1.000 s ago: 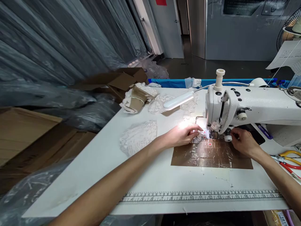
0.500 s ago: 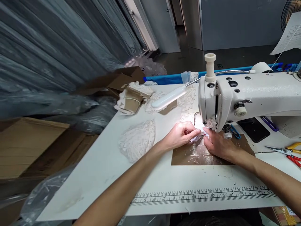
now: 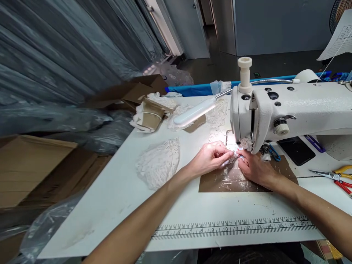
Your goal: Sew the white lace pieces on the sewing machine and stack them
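Beneath the head of a white sewing machine [image 3: 302, 108], a small piece of white lace [image 3: 228, 161] lies in bright lamp light. My left hand [image 3: 213, 156] pinches the lace between thumb and fingers, left of the needle area. Close by on the right, my right hand [image 3: 254, 167] is closed with its fingertips at the lace's other edge. The needle and presser foot are hidden behind the machine head and my fingers. Under both hands lies a brown sheet [image 3: 220, 183] taped to the table.
On the white table [image 3: 115, 220] lie a lace piece [image 3: 158, 163], a banded lace bundle [image 3: 151, 116], a phone [image 3: 296, 151], yellow-and-red-handled pliers [image 3: 334, 176] and a purple snipper [image 3: 315, 143]. A lamp [image 3: 195, 112] reaches over the left side. Cardboard boxes [image 3: 35, 165] stand left. A printed ruler [image 3: 233, 229] runs along the front.
The whole view has shifted slightly. Both hands stay at the machine, with only small finger movements at the lace.
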The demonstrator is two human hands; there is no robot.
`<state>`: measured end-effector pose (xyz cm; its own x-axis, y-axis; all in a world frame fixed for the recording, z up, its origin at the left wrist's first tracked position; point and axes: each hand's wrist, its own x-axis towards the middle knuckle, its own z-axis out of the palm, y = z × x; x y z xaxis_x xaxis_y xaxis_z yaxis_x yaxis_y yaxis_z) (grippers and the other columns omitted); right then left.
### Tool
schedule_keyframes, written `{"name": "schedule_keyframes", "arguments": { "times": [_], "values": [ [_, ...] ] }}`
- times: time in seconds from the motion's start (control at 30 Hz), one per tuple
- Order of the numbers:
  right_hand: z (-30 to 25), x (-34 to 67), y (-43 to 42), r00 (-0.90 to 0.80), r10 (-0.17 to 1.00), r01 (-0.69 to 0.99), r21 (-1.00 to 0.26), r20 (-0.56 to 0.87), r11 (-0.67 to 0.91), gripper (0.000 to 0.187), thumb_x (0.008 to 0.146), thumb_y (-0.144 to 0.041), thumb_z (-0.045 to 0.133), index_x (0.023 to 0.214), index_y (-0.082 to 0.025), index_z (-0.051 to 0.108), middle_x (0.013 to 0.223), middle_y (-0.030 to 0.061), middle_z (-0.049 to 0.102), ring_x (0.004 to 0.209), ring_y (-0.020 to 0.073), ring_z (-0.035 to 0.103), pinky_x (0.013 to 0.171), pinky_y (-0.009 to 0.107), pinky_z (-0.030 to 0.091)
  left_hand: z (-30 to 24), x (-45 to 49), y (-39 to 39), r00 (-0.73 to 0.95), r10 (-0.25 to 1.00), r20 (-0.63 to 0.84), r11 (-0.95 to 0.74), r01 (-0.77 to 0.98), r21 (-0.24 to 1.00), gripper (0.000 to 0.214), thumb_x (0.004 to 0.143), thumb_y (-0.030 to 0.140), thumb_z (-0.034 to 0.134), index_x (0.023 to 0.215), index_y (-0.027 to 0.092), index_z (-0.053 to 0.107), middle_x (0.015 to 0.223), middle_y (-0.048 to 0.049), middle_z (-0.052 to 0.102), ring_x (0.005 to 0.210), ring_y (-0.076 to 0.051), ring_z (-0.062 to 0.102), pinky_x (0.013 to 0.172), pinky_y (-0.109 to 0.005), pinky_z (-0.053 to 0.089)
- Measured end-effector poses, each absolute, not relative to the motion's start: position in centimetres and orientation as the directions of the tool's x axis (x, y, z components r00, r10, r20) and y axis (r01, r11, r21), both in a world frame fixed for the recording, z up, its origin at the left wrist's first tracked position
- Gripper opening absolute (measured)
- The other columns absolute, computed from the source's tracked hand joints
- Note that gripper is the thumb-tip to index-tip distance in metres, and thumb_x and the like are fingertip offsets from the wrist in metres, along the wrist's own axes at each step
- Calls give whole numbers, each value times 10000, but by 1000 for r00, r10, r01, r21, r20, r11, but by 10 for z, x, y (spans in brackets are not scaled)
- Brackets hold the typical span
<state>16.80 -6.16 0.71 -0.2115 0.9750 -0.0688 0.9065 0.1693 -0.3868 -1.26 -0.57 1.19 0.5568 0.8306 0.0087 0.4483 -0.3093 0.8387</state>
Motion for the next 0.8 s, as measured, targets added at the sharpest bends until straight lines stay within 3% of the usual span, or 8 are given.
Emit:
{"name": "schedule_keyframes", "arguments": {
  "times": [0.1,0.33,0.53,0.67,0.8],
  "values": [
    [7,168,-62,-215,974,902,-399,-78,167,349,916,-180,493,1247,-202,605,832,55,704,745,214,633,664,272,473,11,-14,-5,596,801,47,-404,481,778,328,871,403,581,698,169,731,450,29,459,511,-118,461,465,-199,348],
    [0,170,-60,-219,976,885,-423,-8,195,316,933,-188,475,1207,-221,629,839,55,696,760,206,633,646,259,468,8,-17,-1,618,783,70,-435,462,773,309,872,424,598,772,174,750,535,3,543,583,-138,532,514,-203,401],
    [-2,169,-60,-203,979,907,-375,4,190,306,965,-230,447,1202,-223,640,857,64,686,798,222,623,616,262,432,9,-16,-3,631,775,43,-431,478,766,349,882,440,557,727,174,721,597,-11,596,573,-126,509,505,-199,379],
    [0,166,-62,-190,982,909,-374,18,182,277,983,-199,423,1050,-230,690,738,43,649,698,202,595,569,253,364,9,-12,-9,597,802,-3,-385,522,761,339,878,406,532,684,164,670,559,12,554,506,-99,455,467,-190,344],
    [8,162,-63,-105,990,909,-414,-92,58,211,991,-231,466,959,-213,674,719,24,644,661,183,579,524,248,285,8,-5,-16,549,835,-26,-319,522,791,307,865,368,528,666,162,637,531,28,541,483,-92,457,451,-183,343]
  ]
}}
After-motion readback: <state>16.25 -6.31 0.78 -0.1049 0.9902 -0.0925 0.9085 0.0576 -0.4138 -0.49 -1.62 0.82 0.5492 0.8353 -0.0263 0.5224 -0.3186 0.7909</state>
